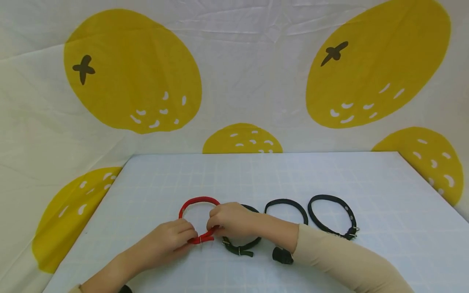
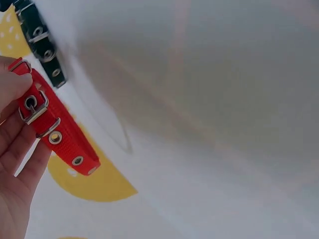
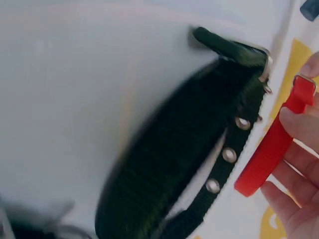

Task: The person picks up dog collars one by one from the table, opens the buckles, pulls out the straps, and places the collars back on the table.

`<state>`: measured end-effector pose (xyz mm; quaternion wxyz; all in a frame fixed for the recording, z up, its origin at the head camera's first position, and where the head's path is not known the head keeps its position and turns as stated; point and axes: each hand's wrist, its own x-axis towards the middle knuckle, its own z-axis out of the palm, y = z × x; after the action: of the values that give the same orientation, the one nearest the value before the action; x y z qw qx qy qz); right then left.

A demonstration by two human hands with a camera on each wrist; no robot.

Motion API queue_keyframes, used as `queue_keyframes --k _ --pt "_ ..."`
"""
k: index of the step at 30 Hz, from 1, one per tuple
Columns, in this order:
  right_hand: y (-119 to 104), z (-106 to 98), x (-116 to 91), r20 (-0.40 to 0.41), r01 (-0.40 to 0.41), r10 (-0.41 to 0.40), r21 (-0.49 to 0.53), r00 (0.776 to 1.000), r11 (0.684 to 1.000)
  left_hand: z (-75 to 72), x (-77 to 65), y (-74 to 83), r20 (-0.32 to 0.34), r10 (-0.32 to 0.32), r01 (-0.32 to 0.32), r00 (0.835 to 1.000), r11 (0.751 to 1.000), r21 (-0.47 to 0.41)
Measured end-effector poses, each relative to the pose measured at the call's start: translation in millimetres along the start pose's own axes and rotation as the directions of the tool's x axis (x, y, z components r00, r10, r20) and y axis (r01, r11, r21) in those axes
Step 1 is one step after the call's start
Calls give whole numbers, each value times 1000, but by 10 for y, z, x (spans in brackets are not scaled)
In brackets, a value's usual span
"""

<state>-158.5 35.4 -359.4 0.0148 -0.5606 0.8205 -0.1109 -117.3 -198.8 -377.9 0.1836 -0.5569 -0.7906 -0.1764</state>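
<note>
Both hands are on a red collar [image 1: 199,199], a buckled loop at the left of the row in the head view. My left hand [image 1: 172,239] pinches it near its metal buckle [image 2: 35,107]; eyelets run along the strap in the left wrist view. My right hand [image 1: 232,219] pinches the red strap [image 3: 266,154] between thumb and fingers, close to a metal loop. Below and beside the right hand lies a dark green collar [image 1: 239,249], partly hidden by that hand, its eyelets and buckle showing in the right wrist view.
Two black collars, one [image 1: 287,201] partly behind the right forearm and one [image 1: 331,198] farther right, lie on the pale checked table [image 1: 157,183]. A small black object [image 1: 282,255] shows under the right wrist. A white cloth with yellow fruit shapes [image 1: 132,69] hangs behind.
</note>
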Motion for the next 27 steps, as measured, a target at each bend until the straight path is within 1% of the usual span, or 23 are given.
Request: queue_keyframes --k 2,5,9,12,17,20,21,24,27 --pt "4 -59 -25 -38 7 -6 16 999 1000 -58 33 -19 0 -17 17 1000 1000 -23" --pt "11 -156 -68 -119 25 -22 30 993 999 -165 106 -47 -1 -48 48 999 997 -65" --pt "27 -297 -128 -217 53 -42 47 975 998 -298 239 -71 -10 -55 54 998 992 -112" --pt "46 -403 -182 -273 75 -55 65 960 995 -364 339 -79 -15 -60 58 998 988 -143" --pt "98 -540 -285 -343 85 -56 71 938 994 -407 486 -91 0 -103 101 995 974 -204" --pt "132 -595 -348 -385 88 -50 81 922 993 -433 568 -93 16 -144 144 989 961 -236" --pt "143 -609 -369 -400 88 -45 90 916 992 -443 596 -95 15 -149 148 989 957 -249" --pt "179 -650 -429 -446 96 -34 117 894 989 -471 677 -97 18 -180 177 984 941 -289" --pt "214 -687 -487 -479 105 -22 148 878 983 -485 748 -103 10 -194 186 981 923 -336"
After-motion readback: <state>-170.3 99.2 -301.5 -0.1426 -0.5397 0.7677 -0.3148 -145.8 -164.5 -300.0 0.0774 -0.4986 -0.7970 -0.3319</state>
